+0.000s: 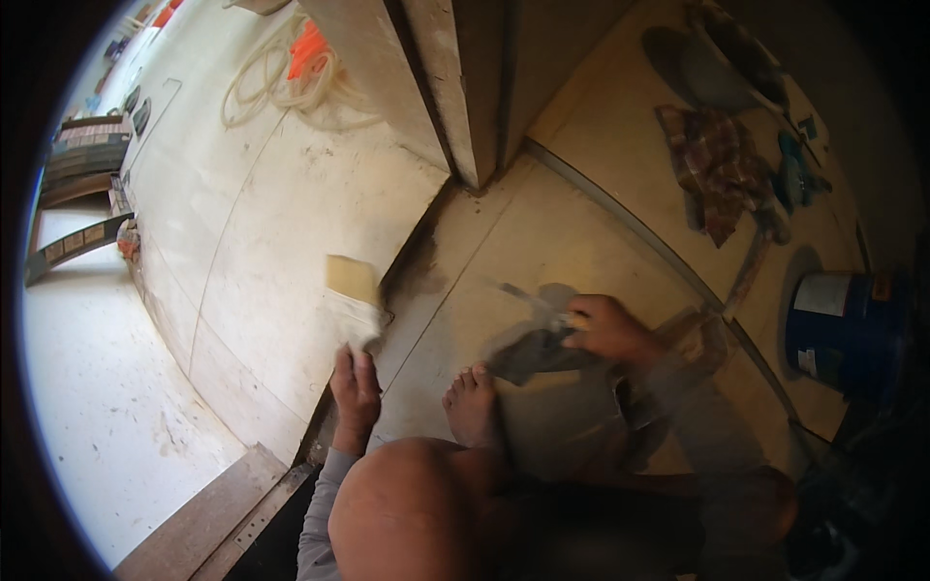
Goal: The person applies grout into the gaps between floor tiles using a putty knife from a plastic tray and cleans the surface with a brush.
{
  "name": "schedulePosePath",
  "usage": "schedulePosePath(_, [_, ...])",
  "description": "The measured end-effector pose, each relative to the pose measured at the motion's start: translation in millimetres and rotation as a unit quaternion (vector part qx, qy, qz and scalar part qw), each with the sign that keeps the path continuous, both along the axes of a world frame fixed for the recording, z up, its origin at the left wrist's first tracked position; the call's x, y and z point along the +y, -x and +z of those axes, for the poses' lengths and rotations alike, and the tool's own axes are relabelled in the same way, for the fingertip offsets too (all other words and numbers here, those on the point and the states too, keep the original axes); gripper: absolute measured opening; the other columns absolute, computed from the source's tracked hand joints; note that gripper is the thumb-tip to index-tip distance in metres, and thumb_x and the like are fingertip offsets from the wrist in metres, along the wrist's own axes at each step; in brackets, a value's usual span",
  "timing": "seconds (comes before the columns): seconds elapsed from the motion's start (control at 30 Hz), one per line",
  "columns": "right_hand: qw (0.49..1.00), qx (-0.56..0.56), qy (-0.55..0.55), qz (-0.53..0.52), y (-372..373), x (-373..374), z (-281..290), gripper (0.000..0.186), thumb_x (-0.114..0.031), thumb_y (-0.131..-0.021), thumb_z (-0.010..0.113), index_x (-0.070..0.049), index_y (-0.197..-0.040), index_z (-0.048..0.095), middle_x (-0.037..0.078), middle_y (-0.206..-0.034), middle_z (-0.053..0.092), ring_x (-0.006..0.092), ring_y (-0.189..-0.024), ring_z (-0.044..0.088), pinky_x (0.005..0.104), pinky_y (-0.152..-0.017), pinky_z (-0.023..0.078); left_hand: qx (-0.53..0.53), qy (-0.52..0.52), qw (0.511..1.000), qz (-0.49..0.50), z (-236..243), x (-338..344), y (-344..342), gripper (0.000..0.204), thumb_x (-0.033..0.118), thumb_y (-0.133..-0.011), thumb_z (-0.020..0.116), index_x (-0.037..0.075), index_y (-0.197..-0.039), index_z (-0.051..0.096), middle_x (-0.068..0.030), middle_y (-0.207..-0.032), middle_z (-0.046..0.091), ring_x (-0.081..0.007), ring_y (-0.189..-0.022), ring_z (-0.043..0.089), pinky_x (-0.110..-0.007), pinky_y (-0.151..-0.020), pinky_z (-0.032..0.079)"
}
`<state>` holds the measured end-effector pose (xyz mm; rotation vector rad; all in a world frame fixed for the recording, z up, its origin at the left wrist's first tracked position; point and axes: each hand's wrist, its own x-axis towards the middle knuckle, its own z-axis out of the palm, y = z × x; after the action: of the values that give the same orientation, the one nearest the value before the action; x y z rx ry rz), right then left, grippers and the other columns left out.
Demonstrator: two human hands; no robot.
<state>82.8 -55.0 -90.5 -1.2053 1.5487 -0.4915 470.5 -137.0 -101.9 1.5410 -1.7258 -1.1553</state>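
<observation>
My left hand (356, 389) is closed round the handle end of a wide flat paintbrush (351, 289) with pale bristles. The bristles point away from me, over the light floor beside the dark step edge. Farther right, my right hand (608, 331) grips a thin tool (528, 297) that looks like a screwdriver, its slim shaft pointing left. Motion blurs this tool, so its exact kind is uncertain. Below it, a dark cloth-like thing (533, 356) lies on the floor close to my bare foot (470, 397).
A door frame post (475, 145) stands ahead. A coiled pale hose (262, 82) with orange cloth lies at the far left. To the right are a plaid cloth (717, 165), a teal item (799, 172), a bucket (712, 73) and a blue pail (833, 324).
</observation>
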Motion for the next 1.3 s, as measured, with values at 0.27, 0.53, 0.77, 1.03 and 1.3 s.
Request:
schedulePosePath(0.27, [0.984,0.157,-0.078,-0.040,62,34,-6,0.044,-0.011,-0.064,0.080,0.002,-0.103,0.063,0.020,-0.095,0.065,0.0339,-0.092,0.064,0.0379,-0.081,0.048,-0.277,-0.027,0.921,-0.274,-6,11,21,0.027,0.027,-0.094,0.056,0.000,-0.091,0.052,-0.0254,-0.079,0.061,-0.0472,-0.071,0.059,-0.052,-0.062,0.047])
schedulePosePath(0.53, [0.986,0.122,-0.084,-0.078,66,34,33,0.041,-0.017,-0.070,0.078,0.002,-0.102,0.062,0.019,-0.093,0.064,0.0325,-0.088,0.063,0.0390,-0.081,0.048,-0.248,-0.144,0.933,-0.216,38,-23,54,0.034,0.030,-0.095,0.056,-0.003,-0.091,0.053,-0.0271,-0.076,0.060,-0.0457,-0.071,0.058,-0.048,-0.062,0.045])
schedulePosePath(0.77, [0.969,0.211,-0.065,-0.111,108,54,162,0.032,-0.021,-0.079,0.073,0.003,-0.097,0.062,0.015,-0.084,0.062,0.0214,-0.082,0.062,0.0369,-0.073,0.047,-0.024,-0.280,0.864,-0.417,36,-46,175,0.035,0.025,-0.089,0.060,-0.006,-0.106,0.057,-0.0254,-0.094,0.063,-0.0373,-0.086,0.061,-0.041,-0.077,0.047])
schedulePosePath(1.03, [0.922,0.286,-0.073,-0.253,122,124,234,0.024,-0.015,-0.080,0.073,0.002,-0.092,0.062,0.010,-0.078,0.059,0.0144,-0.073,0.057,0.0323,-0.065,0.046,-0.136,-0.094,0.839,-0.518,-14,-40,304,0.045,0.026,-0.085,0.065,-0.008,-0.114,0.056,-0.0301,-0.101,0.063,-0.0435,-0.100,0.060,-0.044,-0.086,0.048])
schedulePosePath(1.3, [0.909,0.201,-0.056,-0.360,134,142,231,0.012,-0.007,-0.081,0.068,0.001,-0.087,0.060,0.005,-0.069,0.060,0.0097,-0.060,0.058,0.0259,-0.052,0.046,-0.055,0.032,0.975,-0.211,-54,-62,258,0.032,0.018,-0.084,0.065,-0.007,-0.103,0.057,-0.0314,-0.092,0.063,-0.0472,-0.092,0.061,-0.048,-0.077,0.049])
